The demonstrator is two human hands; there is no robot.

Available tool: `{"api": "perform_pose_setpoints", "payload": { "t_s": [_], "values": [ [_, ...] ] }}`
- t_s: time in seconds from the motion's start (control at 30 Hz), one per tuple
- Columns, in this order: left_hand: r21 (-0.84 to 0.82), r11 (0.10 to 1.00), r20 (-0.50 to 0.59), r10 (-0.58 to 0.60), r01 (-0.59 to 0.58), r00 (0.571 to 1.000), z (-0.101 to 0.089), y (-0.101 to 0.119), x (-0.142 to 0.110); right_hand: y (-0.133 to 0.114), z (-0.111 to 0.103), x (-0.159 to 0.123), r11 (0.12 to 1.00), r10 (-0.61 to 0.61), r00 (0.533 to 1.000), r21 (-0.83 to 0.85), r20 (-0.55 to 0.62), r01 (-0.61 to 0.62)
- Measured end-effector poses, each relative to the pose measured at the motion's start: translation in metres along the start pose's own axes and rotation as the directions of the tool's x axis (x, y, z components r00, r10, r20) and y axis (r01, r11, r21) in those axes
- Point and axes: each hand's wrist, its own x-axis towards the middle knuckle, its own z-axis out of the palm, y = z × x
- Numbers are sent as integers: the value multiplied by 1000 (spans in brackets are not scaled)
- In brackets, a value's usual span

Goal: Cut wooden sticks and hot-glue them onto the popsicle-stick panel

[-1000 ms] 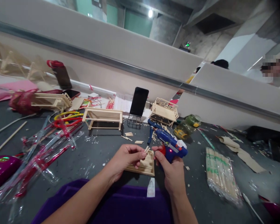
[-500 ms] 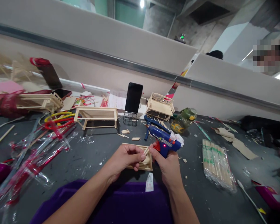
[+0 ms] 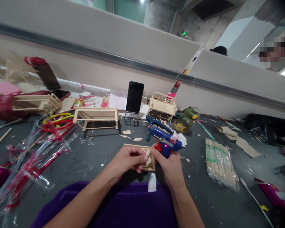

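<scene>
Between my left hand's [image 3: 130, 158] thumb and fingers is a short wooden stick [image 3: 148, 152], pinched and tilted upward. My right hand [image 3: 169, 166] is wrapped around a blue hot glue gun [image 3: 162, 136] with a lit red light, its nozzle pointing left and away from me. The right thumb and forefinger are close to the stick; whether they touch it I cannot tell. Beneath both hands, a small slatted wooden frame [image 3: 150, 166] lies on the dark table, partly hidden by my left hand. Loose short sticks [image 3: 138, 139] lie just beyond it.
A phone [image 3: 135, 96] leans in a wire stand at the back, flanked by a wooden frame [image 3: 97, 110] and a small stick-built model [image 3: 161, 106]. A green bottle [image 3: 187, 118] and bundled sticks [image 3: 220, 161] are to the right. Plastic wrappers [image 3: 35, 164] litter the left.
The stick piece, seen earlier as two sticks held between both hands, now shows as one stick in my left fingers. My right hand still grips the glue gun. The view has shifted slightly.
</scene>
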Motion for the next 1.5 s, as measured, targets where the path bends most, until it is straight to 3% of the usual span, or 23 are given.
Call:
{"api": "perform_pose_setpoints", "payload": {
  "t_s": [0.6,0.9,1.13,1.23,1.5],
  "values": [
    [-53,996,20,-66,67,998,0,7,-3,-1,0,2,985,78,994,150,72,-88],
    [-87,993,6,-80,80,997,-1,7,-3,-2,-2,4,986,67,997,150,35,-71],
    [-109,994,-158,3,-21,988,-10,10,0,18,-21,20,973,28,976,-216,-214,-76],
    [-114,993,-192,17,-40,981,-13,10,1,30,-21,25,926,18,975,-364,-222,-100],
    [-99,995,-183,-14,-4,983,-14,5,4,54,-11,38,885,-7,982,-458,-188,-82]
  ]
}}
